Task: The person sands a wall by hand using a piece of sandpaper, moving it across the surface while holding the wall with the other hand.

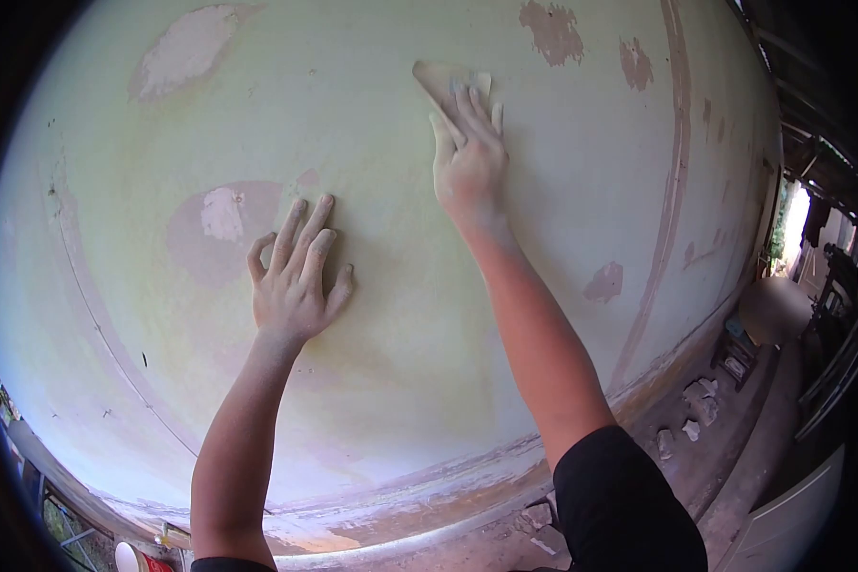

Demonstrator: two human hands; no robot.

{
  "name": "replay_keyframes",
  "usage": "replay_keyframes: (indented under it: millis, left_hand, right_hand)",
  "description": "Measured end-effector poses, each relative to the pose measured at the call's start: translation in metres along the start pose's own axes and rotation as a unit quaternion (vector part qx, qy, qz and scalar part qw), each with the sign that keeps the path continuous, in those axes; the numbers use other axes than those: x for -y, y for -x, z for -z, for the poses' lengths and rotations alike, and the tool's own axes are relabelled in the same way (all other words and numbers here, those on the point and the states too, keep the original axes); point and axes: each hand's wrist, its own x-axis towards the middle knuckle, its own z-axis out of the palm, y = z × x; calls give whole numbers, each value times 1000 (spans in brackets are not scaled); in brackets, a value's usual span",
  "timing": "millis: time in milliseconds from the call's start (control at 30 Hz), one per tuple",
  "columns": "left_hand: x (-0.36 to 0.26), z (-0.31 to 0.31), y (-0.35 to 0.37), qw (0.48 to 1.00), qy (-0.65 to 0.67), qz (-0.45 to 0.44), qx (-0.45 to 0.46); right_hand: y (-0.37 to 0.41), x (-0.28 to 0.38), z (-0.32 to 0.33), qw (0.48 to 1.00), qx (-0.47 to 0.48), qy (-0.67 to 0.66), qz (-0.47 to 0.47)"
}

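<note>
Pressing thin, creased sheet (pixel 436 80) to patchy green wall (pixel 391 381): right hand (pixel 472 173), fingers nearly straight; left hand (pixel 292 291) (dusty) splayed, empty.

The dusty floor (pixel 734 459) runs along the wall (pixel 381 381); pale broken chunks (pixel 703 405) lie near the wall's foot, with a small dark stand (pixel 736 360) just beside the wall.

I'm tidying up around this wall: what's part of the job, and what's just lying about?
In the job:
- wall
- pale sheet under the right hand

Apparently just lying about:
- broken chunks on the ground
- red-and-white container, lower left
</note>
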Motion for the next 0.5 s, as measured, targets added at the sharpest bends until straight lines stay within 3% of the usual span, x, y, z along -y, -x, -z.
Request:
replay_keyframes:
  millis: [233,367,500]
  left_hand:
    - [-1,-3,-1,1000,6,0,-14]
    - [-1,-5,-3,1000,14,1,-15]
    - [-2,-5,-2,1000,6,4,-15]
  right_hand:
    - [292,29,98,988,121,17,-97]
    - [255,29,71,992,75,26,-94]
    - [78,10,11,999,8,-3,-43]
